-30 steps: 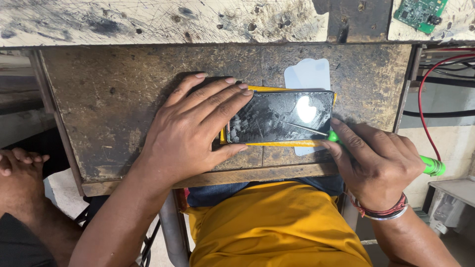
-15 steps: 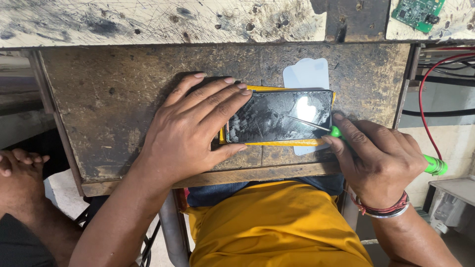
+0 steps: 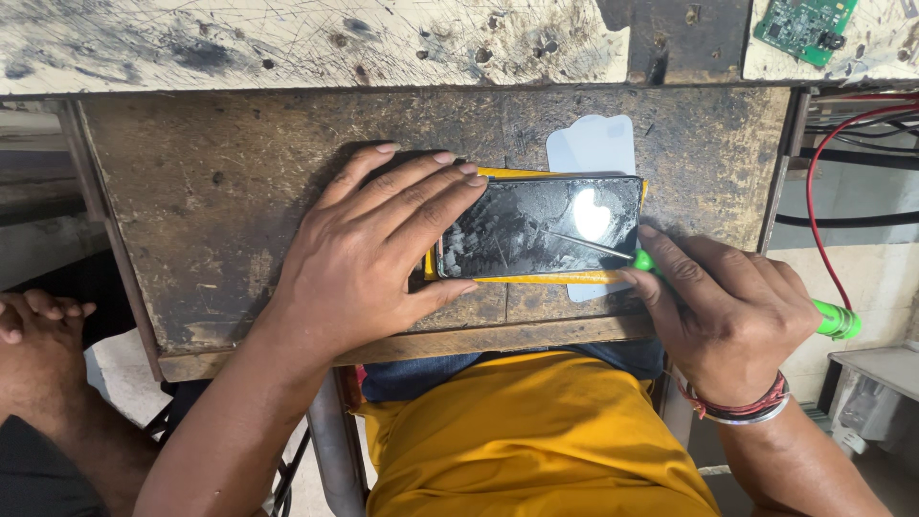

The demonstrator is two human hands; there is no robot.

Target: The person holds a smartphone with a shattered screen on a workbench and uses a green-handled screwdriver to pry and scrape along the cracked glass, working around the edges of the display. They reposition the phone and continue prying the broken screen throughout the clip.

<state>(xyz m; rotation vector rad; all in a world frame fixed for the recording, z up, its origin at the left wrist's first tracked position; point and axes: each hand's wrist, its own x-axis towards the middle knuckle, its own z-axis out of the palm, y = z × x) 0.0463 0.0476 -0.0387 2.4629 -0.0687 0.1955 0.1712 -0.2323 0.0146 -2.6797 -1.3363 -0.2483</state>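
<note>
At the far left of the scene another person's clasped hands [image 3: 38, 321] rest low beside the bench [image 3: 220, 230], well apart from the work. The person's left hand [image 3: 369, 263] lies flat on the worn wooden bench, its fingers [image 3: 421, 191] spread and pressed on the left end of a dark phone [image 3: 541, 228] with a badly cracked glass, while the thumb holds the near edge. The phone lies across the middle of the bench, on a yellow case or frame [image 3: 522, 279], and a pale blue protector sheet [image 3: 591, 146] shows from under its far side. The right hand [image 3: 728, 311] is at the right end of the phone, its fingers pressed together and pinching a green-handled tool [image 3: 831, 319], whose thin metal tip lies over the glass near the right edge. I think the main danger is a slip: if the tip jumps off the edge, it can run toward the left fingers, which are in its line. Too much force can also break the cracked glass more and send small sharp pieces to the bare skin. If the left hand relaxes, the phone can slide on the smooth case toward the near edge of the bench and fall on the lap. A green circuit board [image 3: 804, 24] lies at the far right, away from all this.
</note>
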